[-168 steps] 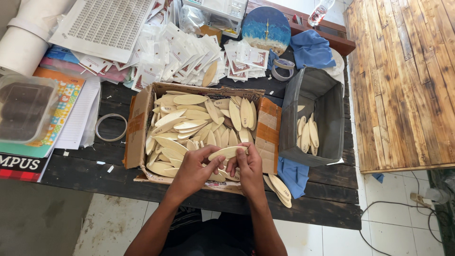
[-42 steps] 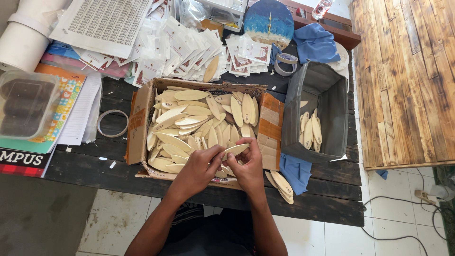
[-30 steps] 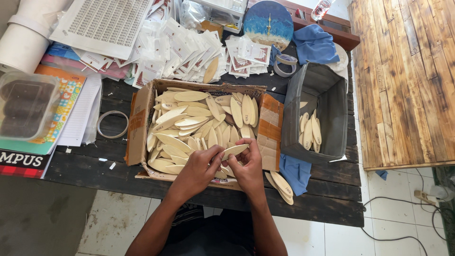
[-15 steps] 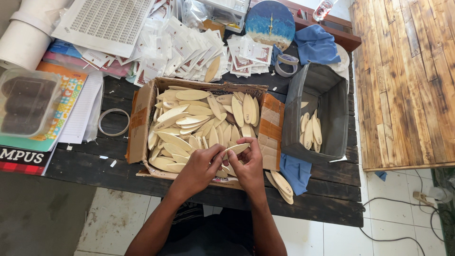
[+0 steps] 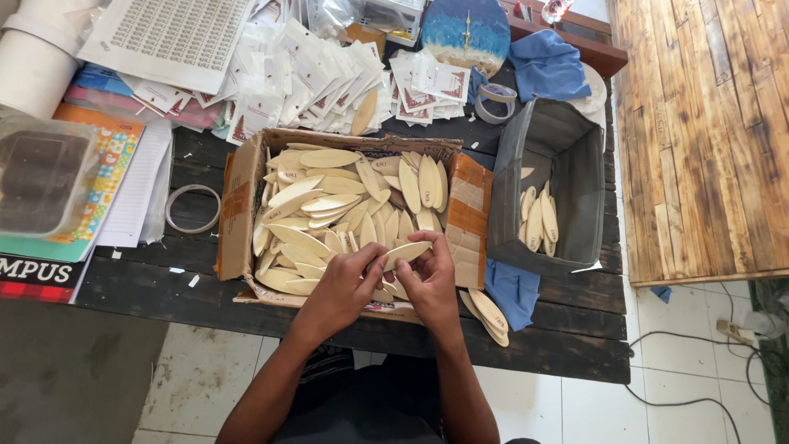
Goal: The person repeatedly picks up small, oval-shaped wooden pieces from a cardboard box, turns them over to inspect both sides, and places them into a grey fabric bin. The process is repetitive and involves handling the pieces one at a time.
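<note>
Both hands meet over the near edge of a cardboard box full of pale leaf-shaped wooden pieces. My left hand and my right hand together pinch one flat oval wooden piece, held level just above the pile. More of the same pieces lie loose in the box. A grey bin to the right holds several pieces standing on end. A few pieces rest on the table by my right wrist.
Dark plank table with a blue cloth under the bin. Small packets are heaped behind the box. A tape ring, a clear plastic tub, books, a tape roll and a blue-painted board lie around. Wooden surface at right.
Hands stay at the box's near edge holding one wooden piece; fingers shift slightly along it. Nothing else has moved.
</note>
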